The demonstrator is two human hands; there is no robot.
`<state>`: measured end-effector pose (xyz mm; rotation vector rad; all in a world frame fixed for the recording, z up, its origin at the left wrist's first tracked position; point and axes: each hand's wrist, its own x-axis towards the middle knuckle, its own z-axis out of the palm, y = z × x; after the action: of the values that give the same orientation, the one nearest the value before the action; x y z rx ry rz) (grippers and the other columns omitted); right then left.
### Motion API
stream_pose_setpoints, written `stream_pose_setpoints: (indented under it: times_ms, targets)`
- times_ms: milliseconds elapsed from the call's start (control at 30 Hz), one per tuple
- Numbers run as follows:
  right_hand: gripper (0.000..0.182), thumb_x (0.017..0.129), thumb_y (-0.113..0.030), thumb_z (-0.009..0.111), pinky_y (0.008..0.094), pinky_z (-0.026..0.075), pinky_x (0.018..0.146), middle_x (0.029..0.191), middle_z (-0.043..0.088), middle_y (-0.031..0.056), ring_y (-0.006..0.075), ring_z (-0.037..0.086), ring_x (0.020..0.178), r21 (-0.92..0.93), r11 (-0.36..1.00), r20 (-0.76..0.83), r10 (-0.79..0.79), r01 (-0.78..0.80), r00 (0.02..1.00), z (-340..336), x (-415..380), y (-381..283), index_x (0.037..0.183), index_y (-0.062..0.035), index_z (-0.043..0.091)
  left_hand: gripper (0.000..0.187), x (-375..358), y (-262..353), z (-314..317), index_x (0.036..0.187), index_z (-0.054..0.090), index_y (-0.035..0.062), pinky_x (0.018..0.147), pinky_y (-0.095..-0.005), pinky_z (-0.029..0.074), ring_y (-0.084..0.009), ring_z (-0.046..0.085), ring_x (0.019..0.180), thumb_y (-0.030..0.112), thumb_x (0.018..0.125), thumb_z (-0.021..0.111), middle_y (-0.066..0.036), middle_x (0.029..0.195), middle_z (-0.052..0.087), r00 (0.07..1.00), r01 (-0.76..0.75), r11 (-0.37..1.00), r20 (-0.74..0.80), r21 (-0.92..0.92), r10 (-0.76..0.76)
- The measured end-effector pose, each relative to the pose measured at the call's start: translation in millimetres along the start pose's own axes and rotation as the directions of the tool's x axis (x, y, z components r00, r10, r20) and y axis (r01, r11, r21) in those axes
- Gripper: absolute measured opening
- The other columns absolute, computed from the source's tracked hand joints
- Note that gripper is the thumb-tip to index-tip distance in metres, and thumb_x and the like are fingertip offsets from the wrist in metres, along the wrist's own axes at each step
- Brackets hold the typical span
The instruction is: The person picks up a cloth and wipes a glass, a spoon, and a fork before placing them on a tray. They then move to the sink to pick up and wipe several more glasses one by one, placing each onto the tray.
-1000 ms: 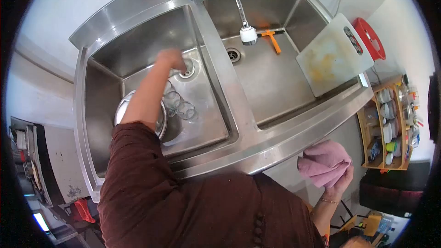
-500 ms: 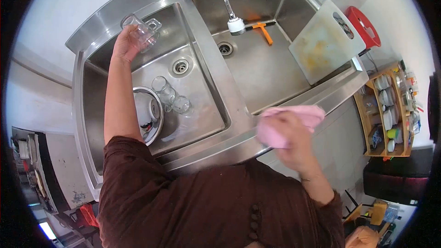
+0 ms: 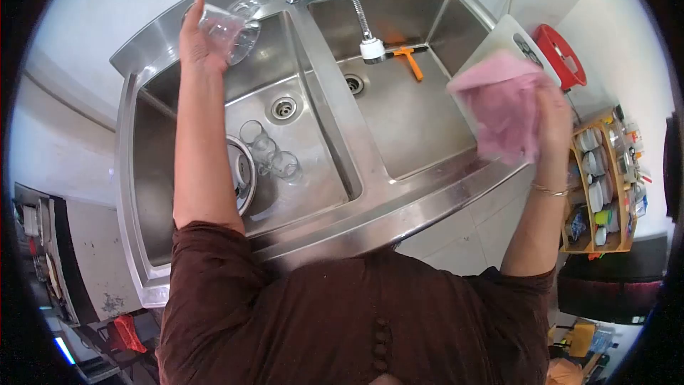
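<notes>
A clear glass mug [image 3: 231,32] is gripped in my left hand [image 3: 197,44], raised over the back left of the left sink basin. The mug lies tilted, its rim turned away from my palm. My right hand [image 3: 554,117] clutches a pink cloth [image 3: 502,103], which hangs open and slightly blurred in front of the cutting board. Down in the left basin, several clear glasses [image 3: 265,148] lie beside a steel bowl [image 3: 246,185]. My left forearm hides part of that bowl and what it holds.
A white faucet head [image 3: 372,48] hangs over the right basin, near an orange squeegee [image 3: 412,64]. The cutting board [image 3: 507,34] leans at the right rim, with a red basket [image 3: 559,57] behind it. A wooden dish rack [image 3: 605,192] stands farther right.
My right hand has swung right and upward, and the pink cloth has spread out from a bunched shape. My left hand has shifted slightly upward, turning the mug.
</notes>
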<state>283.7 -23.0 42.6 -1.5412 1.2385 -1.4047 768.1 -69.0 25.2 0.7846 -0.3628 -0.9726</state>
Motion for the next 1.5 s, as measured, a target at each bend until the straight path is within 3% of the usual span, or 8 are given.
stream_pose_setpoints:
  times_ms: [100,267,333,500,800,1200,1367,1500]
  targets:
    - [0.028,0.081,-0.026,0.057,0.0401,0.049,0.071,0.086,0.065,0.0146,0.033,0.063,0.081,-0.956,0.29,0.039,-0.022,0.044,0.999,13.0,8.8,-4.7,0.099,-0.0062,0.062,0.067,-20.2,-8.4,16.2,0.127,0.034,0.002,0.076,-0.044,0.054,-0.035,0.051,0.101,0.025,0.076,0.071,-0.023,0.11,0.045,0.984,-0.177,0.977,-0.006,0.117,0.179]
    - [0.028,0.08,-0.03,0.06,0.0401,0.047,0.062,0.076,0.063,0.0174,0.0325,0.061,0.07,-0.316,0.947,0.278,0.147,-0.054,0.949,29.6,9.6,4.3,0.091,-0.0048,0.063,0.047,-30.8,-30.3,13.2,0.107,0.047,0.0011,0.06,-0.0317,0.054,-0.0183,0.058,0.075,0.004,0.069,0.075,-0.013,0.095,0.056,0.849,-0.527,0.836,0.044,0.155,0.527]
    - [0.025,0.079,-0.025,0.065,0.0294,0.046,0.06,0.071,0.063,0.0071,0.0151,0.059,0.066,-0.957,0.248,0.13,-0.083,0.147,0.988,48.9,2.4,-1.2,0.088,-0.0008,0.062,0.046,-38.0,-36.5,17.8,0.105,0.048,0.0012,0.06,-0.0298,0.053,-0.0166,0.058,0.075,0.005,0.068,0.075,-0.012,0.093,0.057,0.632,-0.766,0.573,0.184,0.291,0.753]
    - [0.03,0.083,-0.029,0.06,0.0245,0.04,0.057,0.068,0.057,0.0006,0.0077,0.051,0.066,-0.277,0.957,0.263,0.157,-0.082,0.952,57.8,-4.4,20.1,0.085,0.0005,0.062,0.039,-47.5,-26.1,8.6,0.097,0.054,0.0001,0.058,-0.0257,0.049,-0.0146,0.058,0.075,0.008,0.066,0.076,-0.009,0.087,0.058,0.107,-0.842,-0.271,0.636,0.467,0.764]
    - [0.035,0.086,-0.032,0.056,0.0261,0.047,0.069,0.09,0.065,0.0046,0.0126,0.06,0.079,0.326,0.844,0.131,0.407,-0.427,0.904,73.5,-9.3,-8.1,0.097,0.0009,0.062,0.045,-2.7,-39.1,-25.6,0.111,0.044,0.0009,0.072,-0.0417,0.052,-0.0246,0.056,0.083,0.011,0.074,0.068,-0.014,0.095,0.052,0.992,-0.103,0.986,-0.056,0.13,0.111]
    - [0.022,0.09,-0.015,0.049,0.025,0.046,0.069,0.087,0.06,0.004,0.0106,0.056,0.077,0.367,0.894,0.48,0.052,-0.255,0.876,247.9,-30.6,-10.4,0.097,0.003,0.059,0.034,-29.3,-69.1,5.5,0.104,0.043,0.0024,0.071,-0.0359,0.052,-0.0225,0.056,0.086,0.01,0.079,0.065,-0.013,0.098,0.052,0.969,-0.248,0.969,0.014,0.018,0.248]
    - [0.019,0.089,-0.017,0.052,0.0248,0.046,0.069,0.087,0.06,0.004,0.0102,0.056,0.078,0.515,0.784,0.416,0.125,-0.347,0.901,236.4,-23.7,-18.6,0.094,0.0004,0.06,0.038,-44.5,-23.1,3.9,0.103,0.049,0.0017,0.064,-0.0284,0.051,-0.0174,0.06,0.073,0.006,0.073,0.072,-0.009,0.092,0.061,0.272,-0.932,0.105,0.474,0.348,0.838]
    - [0.02,0.088,-0.018,0.052,0.0249,0.045,0.065,0.082,0.06,0.004,0.0092,0.055,0.073,0.505,0.775,0.363,0.21,-0.381,0.908,232.0,-23.6,-16.6,0.09,-0.0003,0.06,0.035,-23.1,-50.7,-30.3,0.095,0.055,0.0014,0.065,-0.0272,0.049,-0.0148,0.06,0.074,0.011,0.068,0.074,-0.009,0.089,0.061,0.734,-0.588,0.134,0.457,0.798,0.502]
